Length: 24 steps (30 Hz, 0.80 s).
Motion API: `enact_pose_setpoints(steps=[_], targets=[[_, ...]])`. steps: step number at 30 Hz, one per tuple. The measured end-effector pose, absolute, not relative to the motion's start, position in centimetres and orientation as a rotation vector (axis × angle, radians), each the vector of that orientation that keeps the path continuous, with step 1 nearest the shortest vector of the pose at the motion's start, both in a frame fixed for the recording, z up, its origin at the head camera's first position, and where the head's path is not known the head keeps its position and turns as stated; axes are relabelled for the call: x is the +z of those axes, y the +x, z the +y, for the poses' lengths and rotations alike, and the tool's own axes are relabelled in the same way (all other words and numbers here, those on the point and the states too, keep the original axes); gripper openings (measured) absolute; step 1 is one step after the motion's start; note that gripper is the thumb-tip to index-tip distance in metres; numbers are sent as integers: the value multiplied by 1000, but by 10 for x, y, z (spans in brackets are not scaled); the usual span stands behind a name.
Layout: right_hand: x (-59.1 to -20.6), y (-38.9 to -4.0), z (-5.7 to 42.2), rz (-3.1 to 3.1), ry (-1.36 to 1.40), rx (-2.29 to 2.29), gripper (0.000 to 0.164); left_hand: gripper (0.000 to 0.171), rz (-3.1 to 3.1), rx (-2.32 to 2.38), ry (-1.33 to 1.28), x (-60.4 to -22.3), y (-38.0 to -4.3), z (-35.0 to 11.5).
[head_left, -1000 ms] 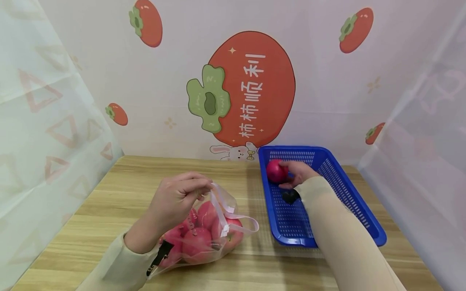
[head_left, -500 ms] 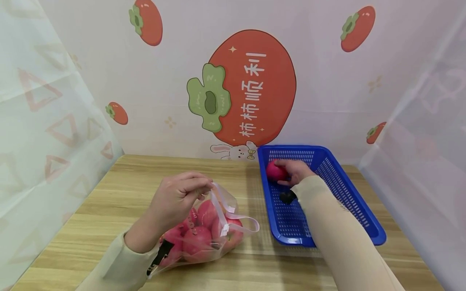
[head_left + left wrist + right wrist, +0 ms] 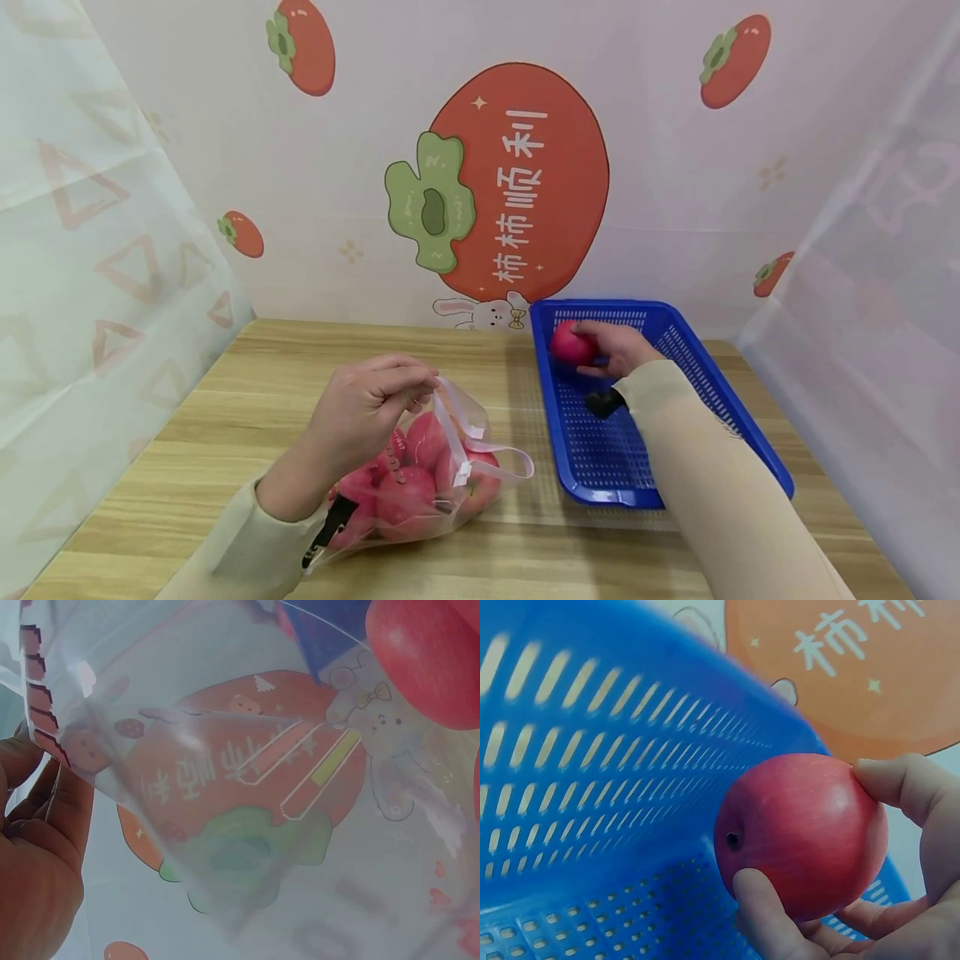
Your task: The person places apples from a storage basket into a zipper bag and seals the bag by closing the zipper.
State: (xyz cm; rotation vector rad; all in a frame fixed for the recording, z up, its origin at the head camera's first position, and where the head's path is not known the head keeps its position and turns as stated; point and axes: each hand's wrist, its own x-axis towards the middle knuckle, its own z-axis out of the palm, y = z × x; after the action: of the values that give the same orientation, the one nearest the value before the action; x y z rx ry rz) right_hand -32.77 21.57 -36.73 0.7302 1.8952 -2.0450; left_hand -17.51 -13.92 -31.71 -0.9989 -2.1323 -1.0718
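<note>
My right hand (image 3: 618,348) grips a red apple (image 3: 573,342) in the far left corner of the blue plastic basket (image 3: 607,498). In the right wrist view the thumb and fingers wrap the apple (image 3: 802,832), whose dark stem pit faces left. My left hand (image 3: 360,408) pinches the top edge of a clear plastic bag (image 3: 468,408) with a pale pink handle. Several red apples (image 3: 405,496) lie inside that bag. From the left wrist, the bag's see-through film fills most of the view, with the left hand (image 3: 41,847) at its edge and an apple (image 3: 431,660) at upper right.
The bag and basket stand side by side on a wood-grain table (image 3: 225,400). Behind them rises a backdrop (image 3: 660,208) printed with persimmons and a rabbit. Pale cloth walls (image 3: 97,250) close off both sides.
The right hand has raised the apple slightly from the basket's corner and shifted it a little to the right. The left hand and the bag have stayed put.
</note>
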Motion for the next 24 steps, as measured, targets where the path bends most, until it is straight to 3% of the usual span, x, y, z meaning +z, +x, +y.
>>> enact_pose_setpoints(steps=[19,24], targets=[[-331,-306,220,1892,484,-2059,86,26,-2143,-1036,-986,-316,-174,-140],[-321,-289,213,1946,335,-2020,80,26,-2148,-1041,-981,-316,-174,-140]])
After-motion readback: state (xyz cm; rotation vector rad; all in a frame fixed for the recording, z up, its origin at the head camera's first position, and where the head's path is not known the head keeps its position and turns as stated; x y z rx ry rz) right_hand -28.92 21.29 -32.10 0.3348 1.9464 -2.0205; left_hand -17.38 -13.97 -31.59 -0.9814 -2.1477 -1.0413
